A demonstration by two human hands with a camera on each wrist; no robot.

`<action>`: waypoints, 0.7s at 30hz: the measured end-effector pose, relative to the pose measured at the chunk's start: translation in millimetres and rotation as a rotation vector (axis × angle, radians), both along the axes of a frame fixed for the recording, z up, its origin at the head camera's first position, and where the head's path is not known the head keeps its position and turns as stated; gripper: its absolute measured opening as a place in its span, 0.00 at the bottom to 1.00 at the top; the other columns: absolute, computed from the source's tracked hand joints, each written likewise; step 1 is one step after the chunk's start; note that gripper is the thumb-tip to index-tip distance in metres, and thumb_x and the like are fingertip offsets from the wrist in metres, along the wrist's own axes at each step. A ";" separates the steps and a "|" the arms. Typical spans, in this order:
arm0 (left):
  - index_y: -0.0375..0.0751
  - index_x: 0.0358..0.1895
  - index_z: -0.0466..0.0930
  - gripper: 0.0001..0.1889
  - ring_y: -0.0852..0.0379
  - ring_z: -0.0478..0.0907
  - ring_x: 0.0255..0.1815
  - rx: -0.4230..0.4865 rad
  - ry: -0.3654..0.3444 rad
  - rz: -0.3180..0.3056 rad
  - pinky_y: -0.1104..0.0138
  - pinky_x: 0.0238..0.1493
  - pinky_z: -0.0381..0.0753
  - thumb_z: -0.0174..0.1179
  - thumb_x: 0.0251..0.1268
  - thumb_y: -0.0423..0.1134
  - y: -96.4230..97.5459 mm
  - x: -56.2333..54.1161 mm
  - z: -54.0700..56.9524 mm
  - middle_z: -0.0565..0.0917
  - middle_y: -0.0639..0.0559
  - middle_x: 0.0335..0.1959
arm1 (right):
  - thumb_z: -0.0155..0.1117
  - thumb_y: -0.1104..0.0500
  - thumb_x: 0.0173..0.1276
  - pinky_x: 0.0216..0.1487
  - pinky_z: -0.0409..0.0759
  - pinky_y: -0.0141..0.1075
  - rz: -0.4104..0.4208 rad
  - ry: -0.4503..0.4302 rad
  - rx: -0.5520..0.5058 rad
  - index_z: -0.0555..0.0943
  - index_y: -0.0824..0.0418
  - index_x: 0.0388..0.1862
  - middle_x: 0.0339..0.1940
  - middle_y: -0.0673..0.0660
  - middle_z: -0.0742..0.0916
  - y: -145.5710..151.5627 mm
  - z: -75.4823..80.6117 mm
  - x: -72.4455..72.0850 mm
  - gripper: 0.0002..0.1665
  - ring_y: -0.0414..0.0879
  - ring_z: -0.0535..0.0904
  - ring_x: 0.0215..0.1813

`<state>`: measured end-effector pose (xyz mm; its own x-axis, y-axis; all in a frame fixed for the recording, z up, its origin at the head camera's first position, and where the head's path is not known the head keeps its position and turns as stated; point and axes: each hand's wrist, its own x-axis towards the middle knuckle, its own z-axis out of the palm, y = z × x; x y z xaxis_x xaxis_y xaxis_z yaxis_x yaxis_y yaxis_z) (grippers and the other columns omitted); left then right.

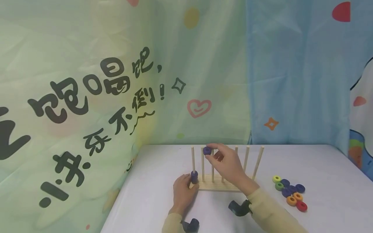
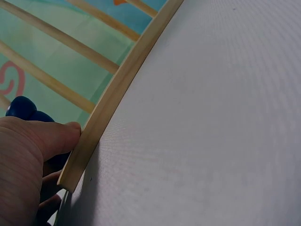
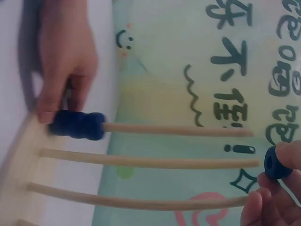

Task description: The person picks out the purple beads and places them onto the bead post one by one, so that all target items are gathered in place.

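Observation:
A wooden rack (image 1: 212,186) with a row of upright pegs stands on the table. My left hand (image 1: 183,191) grips the left end of its base, and in the left wrist view the thumb (image 2: 61,136) lies along the front edge. Dark blue ring beads (image 3: 77,125) are stacked low on the leftmost peg, beside that hand. Up at the peg tops, my right hand (image 1: 228,163) pinches another blue ring bead (image 1: 207,150) between thumb and fingers. The right wrist view shows this bead just off the tip of the second peg (image 3: 155,158), its hole facing the peg.
Right of the rack lies a loose group of ring beads: yellow (image 1: 276,179), green (image 1: 279,186), several blue (image 1: 300,188), orange (image 1: 291,200) and red (image 1: 301,206). A printed curtain (image 1: 204,64) hangs behind the white table (image 1: 140,200).

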<state>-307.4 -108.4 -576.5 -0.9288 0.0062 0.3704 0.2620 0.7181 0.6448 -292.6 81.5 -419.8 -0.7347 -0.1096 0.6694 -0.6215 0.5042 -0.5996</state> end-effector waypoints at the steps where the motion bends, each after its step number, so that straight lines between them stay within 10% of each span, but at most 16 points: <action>1: 0.38 0.53 0.83 0.22 0.43 0.74 0.62 0.000 -0.001 0.002 0.47 0.68 0.64 0.67 0.55 0.42 0.3 -0.3 -0.2 0.83 0.45 0.54 | 0.72 0.62 0.59 0.24 0.77 0.31 0.000 0.003 -0.004 0.83 0.57 0.51 0.40 0.50 0.87 0.7 2.7 -1.1 0.20 0.37 0.77 0.26; 21: 0.38 0.54 0.83 0.22 0.44 0.73 0.63 0.009 -0.018 0.016 0.49 0.69 0.64 0.67 0.54 0.40 1.1 0.2 -0.2 0.83 0.47 0.55 | 0.70 0.60 0.62 0.23 0.80 0.32 0.031 -0.141 -0.008 0.83 0.55 0.53 0.49 0.52 0.88 -27.2 20.6 -13.7 0.19 0.39 0.82 0.28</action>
<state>-307.2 -107.2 -576.7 -0.9355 -0.0124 0.3532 0.2381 0.7163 0.6559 -306.3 54.3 -399.3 -0.8178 -0.1286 0.5609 -0.5460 0.4810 -0.6859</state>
